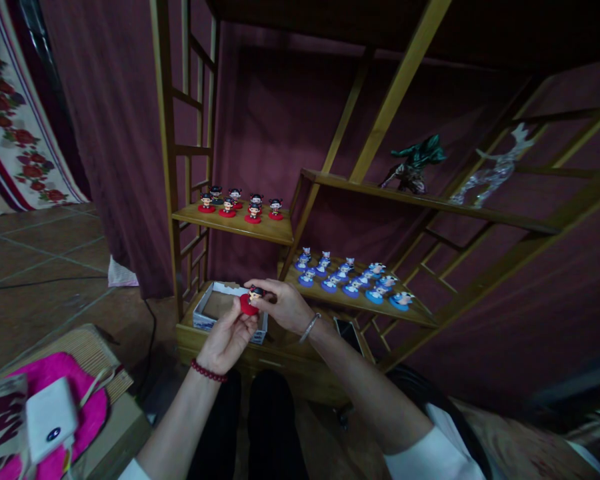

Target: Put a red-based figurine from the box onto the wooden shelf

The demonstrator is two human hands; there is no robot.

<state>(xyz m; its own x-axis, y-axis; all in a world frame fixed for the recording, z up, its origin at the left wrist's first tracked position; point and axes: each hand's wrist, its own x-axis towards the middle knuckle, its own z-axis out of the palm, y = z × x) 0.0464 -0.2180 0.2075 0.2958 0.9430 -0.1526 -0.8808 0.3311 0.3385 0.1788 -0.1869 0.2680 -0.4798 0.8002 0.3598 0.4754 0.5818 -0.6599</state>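
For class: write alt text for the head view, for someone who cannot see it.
A person's left hand and right hand hold a red-based figurine near an open box. Similar figurines stand on a wooden shelf; bluish-based ones on a lower shelf to the right.

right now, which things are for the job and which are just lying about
Likely the job: held figurine; red-based shelf figurines; open box; perhaps blue-based figurines.

Probably just lying about: white device; pink mat; deer figure; green statue.

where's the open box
In the head view, the open box sits left of centre, below the shelf of red-based figurines, partly hidden by the left hand.
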